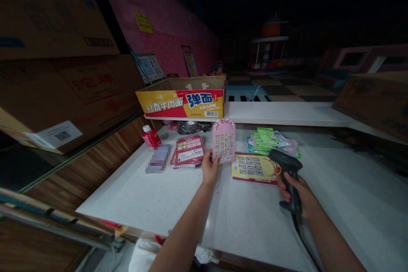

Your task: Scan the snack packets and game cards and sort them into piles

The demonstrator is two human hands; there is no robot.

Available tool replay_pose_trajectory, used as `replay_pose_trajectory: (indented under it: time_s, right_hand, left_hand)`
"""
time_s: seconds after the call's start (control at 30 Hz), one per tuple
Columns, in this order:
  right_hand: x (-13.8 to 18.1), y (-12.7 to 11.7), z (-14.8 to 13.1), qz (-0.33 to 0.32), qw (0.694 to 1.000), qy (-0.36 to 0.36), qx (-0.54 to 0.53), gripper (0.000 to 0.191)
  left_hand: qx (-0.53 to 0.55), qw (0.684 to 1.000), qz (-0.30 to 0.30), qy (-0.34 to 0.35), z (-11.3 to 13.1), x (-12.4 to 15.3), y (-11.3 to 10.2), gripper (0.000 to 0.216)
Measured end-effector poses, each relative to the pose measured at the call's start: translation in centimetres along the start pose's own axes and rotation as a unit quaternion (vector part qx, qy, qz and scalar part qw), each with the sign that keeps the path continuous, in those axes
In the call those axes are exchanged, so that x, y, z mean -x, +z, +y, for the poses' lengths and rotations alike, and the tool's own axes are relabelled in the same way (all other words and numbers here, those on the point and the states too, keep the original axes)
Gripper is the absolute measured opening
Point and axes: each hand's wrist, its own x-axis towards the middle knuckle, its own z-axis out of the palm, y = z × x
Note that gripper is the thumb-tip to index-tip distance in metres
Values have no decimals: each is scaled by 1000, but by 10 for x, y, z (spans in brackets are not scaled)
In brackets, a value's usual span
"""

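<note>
Pinched at its lower left edge, a pink card-shaped packet [224,140] printed with a grid of small pictures stands upright in my left hand [211,166]. My right hand [298,193] is wrapped round the handle of a black barcode scanner [288,170], its head tilted to the left and its cable running down. Between the hands lies a yellow packet [253,166] with a similar grid, on top of something red. A stack of red packets [189,151] rests left of my left hand. Behind the scanner is a pile of green and pink packets [270,140].
A white counter [153,202] carries these things. At its left stand a red bottle [151,137] and a blurred-out flat object [158,158]. On the raised ledge [274,112] sits an open noodle carton [183,102]. Large boxes [63,93] crowd the left; another box [376,102] is at right.
</note>
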Motion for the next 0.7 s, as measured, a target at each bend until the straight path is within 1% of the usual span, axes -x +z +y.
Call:
replay_pose_trajectory:
  time_s: [0.13, 0.2, 0.27, 0.3, 0.37, 0.43, 0.53, 0.63, 0.7]
  right_hand:
    - [-3, -6, -4, 34, 997, -34, -59, 35]
    - [-3, -9, -6, 49, 994, -50, -88, 34]
    - [-3, -11, -8, 54, 992, -61, -100, 35]
    - [-4, -12, -8, 55, 992, -64, -99, 35]
    - [-4, -13, -8, 57, 992, -69, -89, 37]
    - [-5, -13, -8, 61, 992, -70, -84, 38]
    - [-5, -11, -8, 67, 991, -66, -95, 38]
    - [-5, -10, -9, 73, 990, -60, -106, 37]
    - [-5, -10, -9, 76, 989, -63, -106, 36]
  left_hand:
    - [53, 998, -6, -20, 12, -3, -1, 38]
    - [65, 997, -5, -42, 22, -9, -2, 46]
    - [79, 994, -4, -78, 32, -16, -2, 56]
    - [91, 991, -10, -100, 36, -19, -1, 57]
    - [120, 982, -34, -145, 40, -25, 4, 53]
    - [138, 971, -68, -182, 38, -27, 12, 48]
    - [128, 962, -103, -218, 25, -26, 30, 48]
    - [80, 965, -107, -225, 10, -24, 46, 48]
    - [24, 971, -117, -207, 2, -25, 52, 45]
